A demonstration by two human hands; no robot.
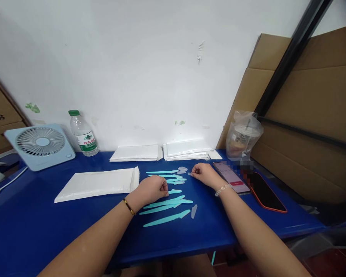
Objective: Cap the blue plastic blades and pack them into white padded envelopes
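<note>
My left hand [152, 189] is closed with its thumb and fingers around a turquoise eyebrow razor [175, 191]; the blade end points right and the handle is hidden under the hand. My right hand [207, 174] pinches a small clear blade cap [189, 174] at the fingertips, a little beyond and right of that razor. Several more turquoise razors [167, 219] lie roughly side by side on the blue table, nearer and farther than my left hand. One loose translucent cap [194, 211] rests beside the nearest razor, and a few other caps [182, 169] lie together at the back.
On the blue table [83, 234] lie a white padded envelope [96, 184] and two stacks of white envelopes [135, 152]. A fan [42, 144] and a water bottle [85, 134] stand at left. Phones [266, 192] and a bagged drink cup [242, 138] are at right, beside cardboard [314, 92].
</note>
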